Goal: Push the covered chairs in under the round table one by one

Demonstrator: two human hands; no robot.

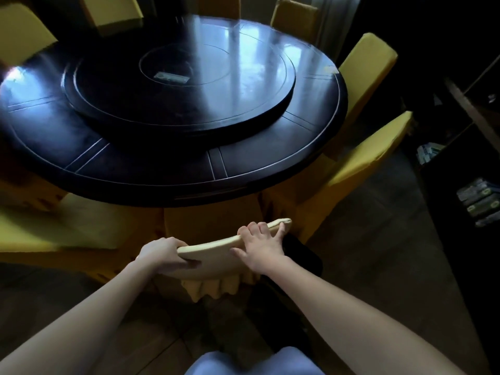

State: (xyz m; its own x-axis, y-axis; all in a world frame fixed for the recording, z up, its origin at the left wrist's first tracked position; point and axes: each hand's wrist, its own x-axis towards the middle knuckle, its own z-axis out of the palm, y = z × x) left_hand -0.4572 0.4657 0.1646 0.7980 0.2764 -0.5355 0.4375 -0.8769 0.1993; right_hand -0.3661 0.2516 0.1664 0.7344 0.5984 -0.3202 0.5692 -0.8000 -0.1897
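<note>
A dark round table [311, 158] with a raised turntable [189, 85] fills the upper middle. Directly in front of me stands a yellow-covered chair [213, 247], its seat partly under the table's near edge. My left hand [165, 253] grips the left end of its backrest top. My right hand [262, 244] rests over the right part of the same top edge, fingers curled over it. More yellow-covered chairs ring the table: one at the near left [67, 226], two at the right [362, 163] [370, 69], others at the back.
Dark shelving [465, 163] with stacked packets stands close on the right, leaving a narrow strip of floor beside the right chairs. A dark object [303, 255] lies on the floor just right of my chair. Wooden floor lies below me.
</note>
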